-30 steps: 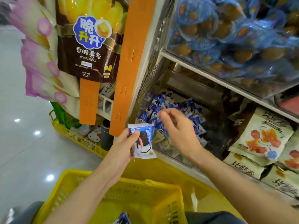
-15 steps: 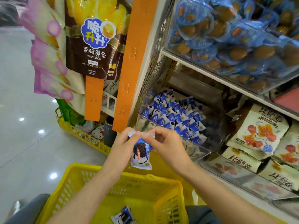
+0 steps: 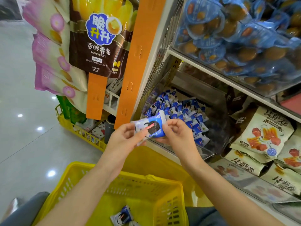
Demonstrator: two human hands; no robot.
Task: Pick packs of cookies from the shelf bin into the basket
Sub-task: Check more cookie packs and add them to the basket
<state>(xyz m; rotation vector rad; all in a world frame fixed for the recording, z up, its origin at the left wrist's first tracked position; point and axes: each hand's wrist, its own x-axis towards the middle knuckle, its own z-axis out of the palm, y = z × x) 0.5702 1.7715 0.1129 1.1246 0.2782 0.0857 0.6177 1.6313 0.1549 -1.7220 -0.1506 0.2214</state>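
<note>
A blue-and-white cookie pack (image 3: 150, 127) printed with a dark sandwich cookie lies sideways between both hands, in front of the shelf bin. My left hand (image 3: 121, 141) pinches its left end and my right hand (image 3: 176, 136) pinches its right end. Behind them the clear shelf bin (image 3: 208, 154) holds several more of the same packs (image 3: 177, 111). Below my arms sits the yellow basket (image 3: 164, 183), with a cookie pack (image 3: 121, 216) lying on its bottom.
Brown potato-stick bags (image 3: 97, 41) and pink bags (image 3: 52, 51) hang on orange strips (image 3: 135, 62) at the left. An upper bin holds blue snack packs (image 3: 241, 33). Cream snack bags (image 3: 263, 134) fill the shelf to the right. A second yellow basket (image 3: 79, 132) stands on the floor.
My right hand left the bin and joined the left on the pack. The pack turned from upright to lying sideways between both hands.
</note>
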